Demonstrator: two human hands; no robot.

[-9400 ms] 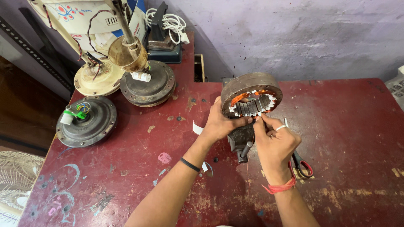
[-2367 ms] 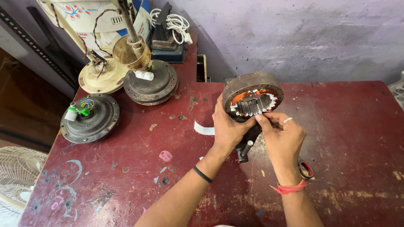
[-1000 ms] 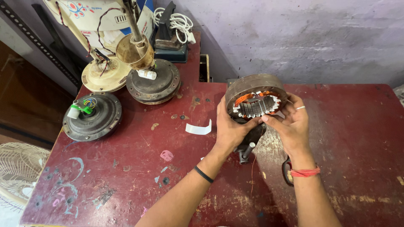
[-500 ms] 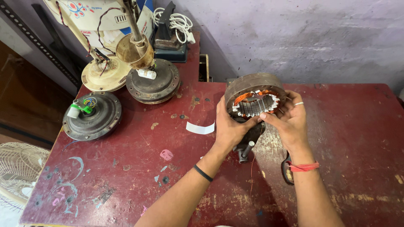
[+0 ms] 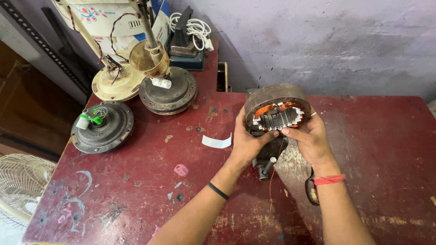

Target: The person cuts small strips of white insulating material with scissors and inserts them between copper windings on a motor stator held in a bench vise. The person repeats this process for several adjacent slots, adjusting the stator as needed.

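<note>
Stator [image 5: 278, 113] — a round metal ring with copper windings and white slot papers — stands tilted on edge near the back of the red table [image 5: 136, 190]. Left hand [image 5: 247, 143] closes around its lower left rim; right hand [image 5: 309, 138] cups the lower right, fingertips pinched at the slots. Scissors [image 5: 311, 190] lie under the right wrist. A white paper strip [image 5: 217, 141] lies just left, and three fan motor housings [image 5: 102, 127] sit further left.

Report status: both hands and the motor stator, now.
Left hand grips stator rim. Right hand pinches at its winding slots. Stator upright over red table. Paper strip lies clear, left.
</note>
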